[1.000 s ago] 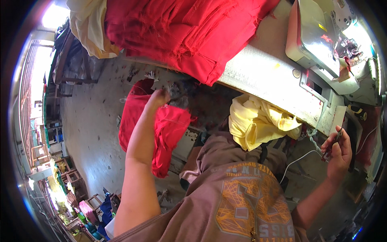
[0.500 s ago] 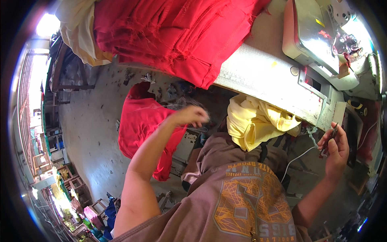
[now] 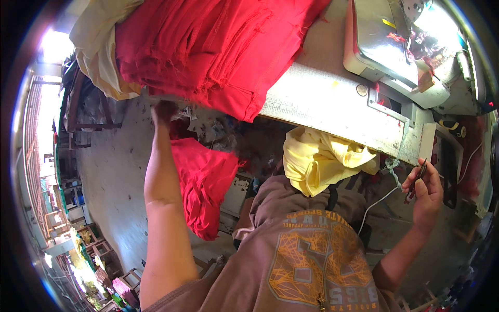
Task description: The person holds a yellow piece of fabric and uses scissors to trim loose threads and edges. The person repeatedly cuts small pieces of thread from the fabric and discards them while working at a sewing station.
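My left hand [image 3: 165, 111] is stretched far forward, in shadow beside the table's near left edge, just above a hanging red cloth [image 3: 202, 182]. Its fingers are too dark to make out. A big stack of red fabric pieces [image 3: 208, 57] with frayed edges lies on the table next to it, and a cream cloth [image 3: 99, 52] drapes at the stack's left. On the right, below the table edge, my right hand [image 3: 427, 193] is closed around small dark thread snips [image 3: 417, 179], blades pointing up. A crumpled yellow cloth [image 3: 322, 161] bunches between my lap and the table.
A sewing machine [image 3: 379, 47] with a pale body stands at the right on the white worktable [image 3: 322, 99], which has a ruler scale along its edge. A white cord [image 3: 371, 210] hangs below. Scraps [image 3: 215, 127] litter the floor under the table. Wooden racks line the far left.
My left hand has swung forward and left, from over the hanging red cloth to beside the table edge. The right hand still holds the snips. The whole view has shifted slightly.
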Demonstrator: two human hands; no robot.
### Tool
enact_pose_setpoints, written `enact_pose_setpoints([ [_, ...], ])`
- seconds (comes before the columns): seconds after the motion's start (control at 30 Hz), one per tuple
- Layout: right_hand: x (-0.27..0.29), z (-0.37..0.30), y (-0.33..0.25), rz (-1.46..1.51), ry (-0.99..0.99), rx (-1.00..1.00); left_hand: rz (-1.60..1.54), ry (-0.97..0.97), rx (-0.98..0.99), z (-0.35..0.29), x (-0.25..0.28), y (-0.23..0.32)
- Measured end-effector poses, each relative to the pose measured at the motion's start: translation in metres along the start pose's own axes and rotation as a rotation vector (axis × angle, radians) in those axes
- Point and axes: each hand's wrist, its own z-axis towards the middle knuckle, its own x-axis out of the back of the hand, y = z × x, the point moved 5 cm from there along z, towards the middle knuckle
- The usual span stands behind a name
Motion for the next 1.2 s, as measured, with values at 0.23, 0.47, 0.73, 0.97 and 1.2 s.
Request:
enact_pose_setpoints([
  [0.23, 0.006, 0.001, -0.005, -0.024, 0.051, -0.007, -0.360, -0.403, -0.341, -0.014, -0.009, 0.075],
  [0.47, 0.009, -0.001, -0.006, -0.018, 0.042, 0.046, -0.605, -0.269, -0.363, -0.050, 0.074, 0.064],
  [0.73, 0.018, -0.005, 0.001, 0.033, 0.064, 0.070, -0.729, -0.069, -0.086, -0.087, 0.185, 0.012],
  [0.97, 0.020, -0.009, -0.001, 0.062, 0.058, 0.065, -0.959, 0.236, -0.089, -0.097, 0.212, -0.002],
  [1.2, 0.027, -0.012, 0.000, 0.056, 0.060, 0.068, -1.281, 0.174, 0.008, -0.099, 0.200, 0.006],
])
